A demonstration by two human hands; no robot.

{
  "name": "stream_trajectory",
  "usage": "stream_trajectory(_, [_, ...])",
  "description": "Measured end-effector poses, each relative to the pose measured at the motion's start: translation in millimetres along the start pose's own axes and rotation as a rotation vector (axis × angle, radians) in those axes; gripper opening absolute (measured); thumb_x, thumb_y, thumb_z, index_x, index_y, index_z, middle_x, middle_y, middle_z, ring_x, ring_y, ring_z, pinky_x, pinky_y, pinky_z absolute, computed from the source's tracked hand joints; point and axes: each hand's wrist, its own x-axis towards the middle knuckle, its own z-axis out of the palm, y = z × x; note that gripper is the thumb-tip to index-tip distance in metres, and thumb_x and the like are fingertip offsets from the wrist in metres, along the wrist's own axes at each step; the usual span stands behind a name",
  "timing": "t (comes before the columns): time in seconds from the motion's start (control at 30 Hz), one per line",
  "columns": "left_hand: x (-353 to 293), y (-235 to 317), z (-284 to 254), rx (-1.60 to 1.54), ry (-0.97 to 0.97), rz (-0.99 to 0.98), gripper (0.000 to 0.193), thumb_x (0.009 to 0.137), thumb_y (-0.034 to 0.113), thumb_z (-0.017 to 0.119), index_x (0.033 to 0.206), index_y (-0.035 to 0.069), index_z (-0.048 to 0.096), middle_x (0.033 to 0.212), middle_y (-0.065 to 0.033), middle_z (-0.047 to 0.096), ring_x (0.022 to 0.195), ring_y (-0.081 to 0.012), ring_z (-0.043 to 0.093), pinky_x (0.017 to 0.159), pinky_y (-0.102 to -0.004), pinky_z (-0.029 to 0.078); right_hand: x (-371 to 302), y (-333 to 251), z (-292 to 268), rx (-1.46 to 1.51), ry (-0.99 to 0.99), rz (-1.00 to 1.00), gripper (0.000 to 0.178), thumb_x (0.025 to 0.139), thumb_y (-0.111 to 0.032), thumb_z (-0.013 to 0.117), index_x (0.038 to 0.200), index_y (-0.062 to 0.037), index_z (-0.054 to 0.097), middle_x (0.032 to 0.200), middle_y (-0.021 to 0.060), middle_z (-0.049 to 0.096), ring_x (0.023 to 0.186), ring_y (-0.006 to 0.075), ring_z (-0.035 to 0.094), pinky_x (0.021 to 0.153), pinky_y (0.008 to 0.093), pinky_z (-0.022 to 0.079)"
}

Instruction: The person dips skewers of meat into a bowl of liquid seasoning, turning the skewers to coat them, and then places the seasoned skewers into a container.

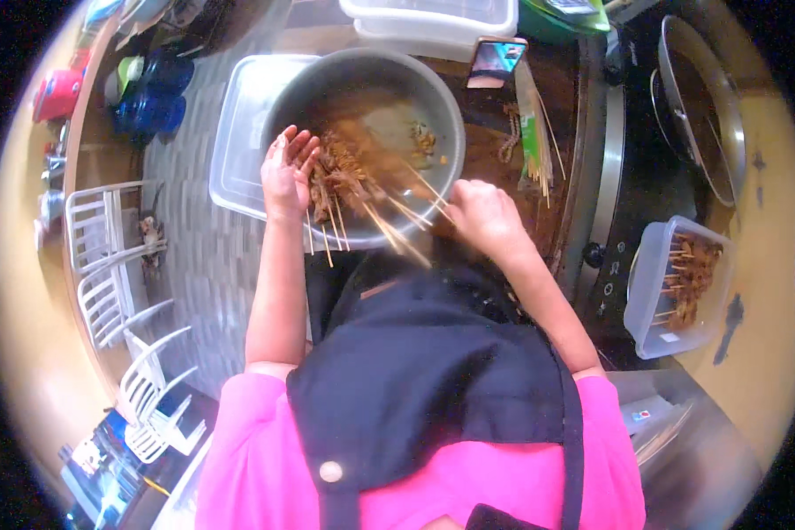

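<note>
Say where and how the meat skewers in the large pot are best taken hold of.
Probably pinch the bare stick ends, coming from the wearer's side: the meat skewers lie with their meat inside the pot, while several sticks slant out over its near rim.

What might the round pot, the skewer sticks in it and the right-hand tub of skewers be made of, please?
The pot looks like metal, perhaps aluminium: grey, with a soft sheen. The skewer sticks seem matt bamboo or wood: thin and straw-coloured. The tub is probably smooth plastic, as its walls look cloudy and translucent.
</note>
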Motion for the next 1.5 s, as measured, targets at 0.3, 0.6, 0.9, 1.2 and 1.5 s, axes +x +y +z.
stream_trajectory(0.3, [-13.7, 2.6, -28.2, -0.070, 0.045, -0.011, 0.029, 0.089, 0.023, 0.047, 0.108, 0.002, 0.048, 0.096, -0.0124, 0.056, 0.088, -0.0241, 0.058, 0.076, -0.0334, 0.049, 16.0, 14.9, 18.2, 0.292, -0.048, 0.062, 0.013, 0.072, -0.014, 0.059, 0.080, -0.0030, 0.059, 0.077, 0.0177, 0.061, 0.073, 0.0328, 0.060, 0.068, 0.0387, 0.049])
stream_trajectory(0.6, [-16.0, 1.6, -27.7, -0.063, 0.034, -0.018, 0.028, 0.089, 0.022, 0.046, 0.109, 0.002, 0.048, 0.096, -0.0131, 0.057, 0.088, -0.0245, 0.058, 0.077, -0.0339, 0.049, 47.5, 15.2, -14.5, -0.231, 0.391, -0.114, 0.005, 0.076, -0.006, 0.053, 0.080, -0.0059, 0.056, 0.078, 0.0145, 0.057, 0.073, 0.0328, 0.058, 0.064, 0.0411, 0.048])
stream_trajectory(0.9, [-10.7, 2.6, -27.3, -0.050, 0.044, -0.028, 0.028, 0.089, 0.023, 0.046, 0.109, 0.002, 0.048, 0.098, -0.0132, 0.057, 0.088, -0.0245, 0.058, 0.077, -0.0343, 0.049, 2.2, 6.8, 25.4, 0.024, -0.074, -0.020, 0.018, 0.075, -0.018, 0.058, 0.080, -0.0015, 0.061, 0.080, 0.0171, 0.061, 0.073, 0.0332, 0.060, 0.068, 0.0409, 0.049])
stream_trajectory(1.2, [-4.2, -0.8, -21.0, 0.001, 0.021, -0.035, 0.028, 0.089, 0.022, 0.046, 0.109, 0.002, 0.049, 0.098, -0.0127, 0.057, 0.089, -0.0236, 0.057, 0.078, -0.0342, 0.047, -16.0, 32.6, -3.1, 0.424, -0.122, 0.102, 0.014, 0.074, -0.012, 0.061, 0.078, 0.0018, 0.061, 0.066, 0.0083, 0.061, 0.058, 0.0142, 0.057, 0.057, 0.0286, 0.048])
stream_trajectory(1.5, [-10.4, -24.3, 10.9, 0.045, -0.113, -0.198, 0.026, 0.086, 0.016, 0.052, 0.108, 0.002, 0.052, 0.105, -0.0124, 0.056, 0.093, -0.0236, 0.057, 0.079, -0.0353, 0.047, -23.8, 38.6, -2.3, 0.938, -0.332, 0.307, 0.019, 0.078, -0.020, 0.063, 0.086, -0.0024, 0.059, 0.064, 0.0003, 0.057, 0.044, 0.0020, 0.042, 0.036, 0.0169, 0.031])
